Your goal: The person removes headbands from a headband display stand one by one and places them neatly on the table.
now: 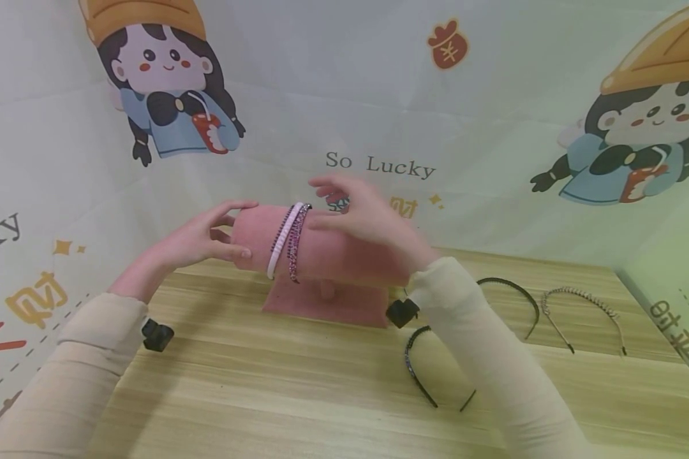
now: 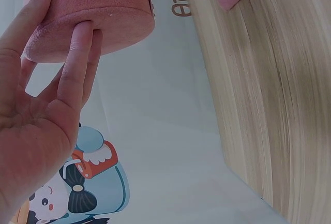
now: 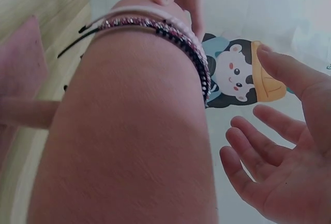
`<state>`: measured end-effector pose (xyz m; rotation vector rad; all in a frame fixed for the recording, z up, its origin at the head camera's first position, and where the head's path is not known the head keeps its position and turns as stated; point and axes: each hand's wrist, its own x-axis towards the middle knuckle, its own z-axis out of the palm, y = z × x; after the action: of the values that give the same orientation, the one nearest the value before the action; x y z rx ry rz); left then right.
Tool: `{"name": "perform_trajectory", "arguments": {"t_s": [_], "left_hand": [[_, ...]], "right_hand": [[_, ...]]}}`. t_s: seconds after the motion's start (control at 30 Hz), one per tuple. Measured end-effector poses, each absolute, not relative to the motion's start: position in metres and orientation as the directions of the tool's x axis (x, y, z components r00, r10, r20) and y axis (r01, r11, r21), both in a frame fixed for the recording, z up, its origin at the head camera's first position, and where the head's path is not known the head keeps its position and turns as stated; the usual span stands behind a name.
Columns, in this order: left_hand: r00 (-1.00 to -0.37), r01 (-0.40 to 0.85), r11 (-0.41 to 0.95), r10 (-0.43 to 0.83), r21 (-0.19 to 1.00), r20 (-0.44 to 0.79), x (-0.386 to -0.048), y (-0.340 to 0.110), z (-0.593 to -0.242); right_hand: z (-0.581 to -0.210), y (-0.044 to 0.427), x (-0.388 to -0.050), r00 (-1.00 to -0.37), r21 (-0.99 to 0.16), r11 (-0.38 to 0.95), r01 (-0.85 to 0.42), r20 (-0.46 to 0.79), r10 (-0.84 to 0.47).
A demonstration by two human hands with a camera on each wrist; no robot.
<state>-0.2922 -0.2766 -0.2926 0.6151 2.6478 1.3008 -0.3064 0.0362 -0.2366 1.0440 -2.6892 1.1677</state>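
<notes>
A pink velvety headband stand (image 1: pixel 339 245) has a padded cylinder on a post and a flat base (image 1: pixel 321 306). Looped over the cylinder's left part are a pale pink headband (image 1: pixel 284 242), a glittery purple headband (image 1: pixel 296 248) and a dark beaded headband (image 3: pixel 199 61). My left hand (image 1: pixel 198 237) holds the cylinder's left end, thumb on the near side; in the left wrist view its fingers (image 2: pixel 77 63) press the end face. Fingers spread and loosely bent, my right hand (image 1: pixel 362 210) hovers by the cylinder's top, holding nothing; a gap separates them in the right wrist view.
On the wooden table (image 1: pixel 252 395), right of the stand, lie a black headband (image 1: pixel 519 288), a light beaded headband (image 1: pixel 585 294) and a dark glittery headband (image 1: pixel 410 363), partly hidden by my right sleeve. A printed cloth (image 1: pixel 298 95) hangs behind and at the sides.
</notes>
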Motion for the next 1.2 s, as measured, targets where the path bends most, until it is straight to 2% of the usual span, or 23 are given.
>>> {"name": "perform_trajectory", "arguments": {"t_s": [0.2,0.43,0.5,0.63,0.73,1.07,1.2], "left_hand": [[-0.913,0.297,0.561,0.403,0.773,0.058,-0.292,-0.276,-0.293],[-0.919,0.291,0.561,0.389,0.775,0.064,-0.292,-0.274,-0.294],[-0.916,0.298,0.56,0.395,0.773,0.066,-0.291,-0.275,-0.294],[-0.909,0.31,0.558,0.41,0.769,0.069,-0.29,-0.276,-0.292],[-0.908,0.314,0.557,0.413,0.769,0.071,-0.29,-0.276,-0.292],[-0.907,0.315,0.556,0.415,0.769,0.071,-0.292,-0.277,-0.294],[-0.91,0.308,0.557,0.408,0.772,0.068,-0.292,-0.276,-0.294]], "right_hand": [[-0.254,0.022,-0.304,-0.81,-0.682,0.479,-0.552,0.304,-0.501],[-0.265,0.01,-0.3,-0.827,-0.637,0.542,-0.549,0.321,-0.461],[-0.267,0.008,-0.299,-0.819,-0.576,0.589,-0.567,0.323,-0.474],[-0.272,0.006,-0.298,-0.785,-0.358,0.701,-0.617,0.336,-0.52],[-0.273,0.005,-0.298,-0.763,-0.249,0.731,-0.635,0.351,-0.543],[-0.277,-0.003,-0.299,-0.796,-0.271,0.769,-0.579,0.39,-0.463],[-0.28,-0.006,-0.297,-0.795,-0.246,0.786,-0.566,0.414,-0.443]]}}
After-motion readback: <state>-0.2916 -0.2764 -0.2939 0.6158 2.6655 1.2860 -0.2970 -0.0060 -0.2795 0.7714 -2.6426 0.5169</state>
